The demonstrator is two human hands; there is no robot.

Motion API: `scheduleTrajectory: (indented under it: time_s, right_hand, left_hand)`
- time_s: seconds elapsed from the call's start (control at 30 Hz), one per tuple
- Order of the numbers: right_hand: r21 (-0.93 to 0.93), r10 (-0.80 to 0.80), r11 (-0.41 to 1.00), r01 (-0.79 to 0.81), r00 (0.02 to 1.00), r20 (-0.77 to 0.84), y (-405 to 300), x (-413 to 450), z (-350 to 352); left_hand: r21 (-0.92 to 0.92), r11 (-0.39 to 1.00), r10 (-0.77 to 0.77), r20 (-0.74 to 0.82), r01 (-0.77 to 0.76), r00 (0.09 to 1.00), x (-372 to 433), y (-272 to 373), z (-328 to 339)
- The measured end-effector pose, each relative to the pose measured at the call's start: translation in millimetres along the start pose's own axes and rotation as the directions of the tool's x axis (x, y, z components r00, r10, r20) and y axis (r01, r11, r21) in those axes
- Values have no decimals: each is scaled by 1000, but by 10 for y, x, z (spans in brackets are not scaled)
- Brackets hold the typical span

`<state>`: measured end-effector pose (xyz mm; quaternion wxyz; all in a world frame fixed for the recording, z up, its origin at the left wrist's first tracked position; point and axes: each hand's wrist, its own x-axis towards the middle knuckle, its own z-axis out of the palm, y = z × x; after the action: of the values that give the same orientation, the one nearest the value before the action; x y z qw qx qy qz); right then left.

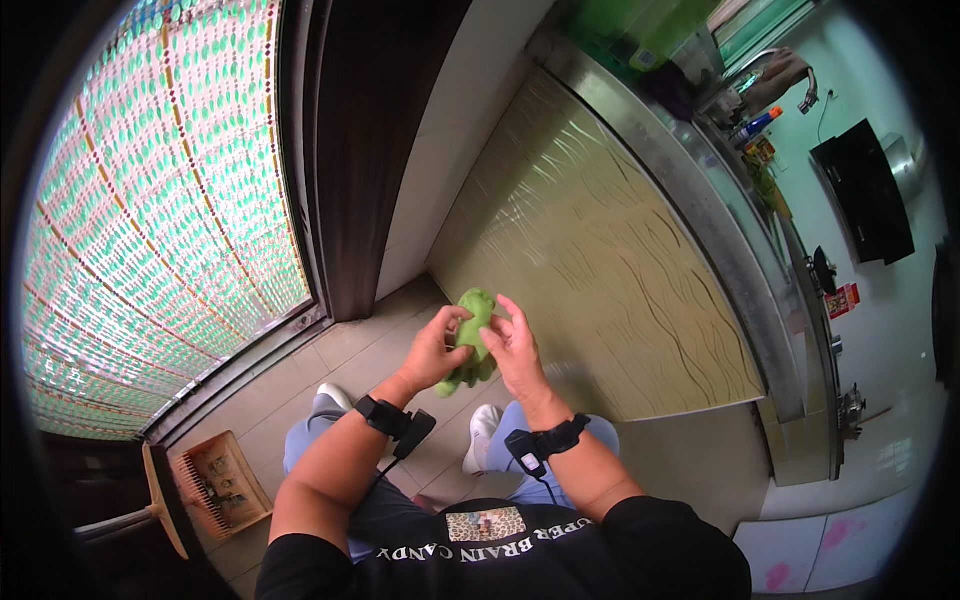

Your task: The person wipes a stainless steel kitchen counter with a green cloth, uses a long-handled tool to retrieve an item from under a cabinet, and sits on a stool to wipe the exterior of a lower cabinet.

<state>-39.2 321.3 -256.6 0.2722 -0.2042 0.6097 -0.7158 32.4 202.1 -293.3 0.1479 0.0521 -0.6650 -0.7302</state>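
Ahead of my body, above the tiled floor, is a soft light-green rubber glove [472, 330], bunched up, with finger-like ends hanging at its lower side. My left hand [435, 349] grips it from the left, thumb across the front and fingers curled over its upper part. On the other side, my right hand [517, 356] has its thumb and bent fingers against the glove's right edge, while the index finger points up, apart from it. Parts of the glove are covered by both hands.
A beaded curtain [165, 187] hangs in the doorway at left. Below it are a toothed dustpan [223, 486] and a broom [154, 510]. On the right, a patterned cabinet panel [600, 255] stands under a metal-edged counter [697, 225] carrying bottles and kitchenware. Black straps with cables circle both wrists.
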Motion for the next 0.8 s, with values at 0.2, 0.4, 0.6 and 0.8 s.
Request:
scheduleTrajectory:
  time_s: [0.2,0.4,0.6,0.8]
  right_hand:
    - [-605,-299,707,366,930,214,82,-37,104]
    - [-498,-214,853,158,975,-57,-155,165,22]
    - [-893,-809,-177,413,457,371,-1329,432,153]
    - [-712,-707,-647,275,134,694,-1822,1134,163]
  left_hand:
    - [-395,919,-11,-61,-14,998,65,-46,40]
    - [-642,758,-99,68,119,993,48,102,-71]
    - [-644,758,-205,-84,103,975,74,85,-137]
    - [-676,724,-203,-22,135,979,82,116,-129]
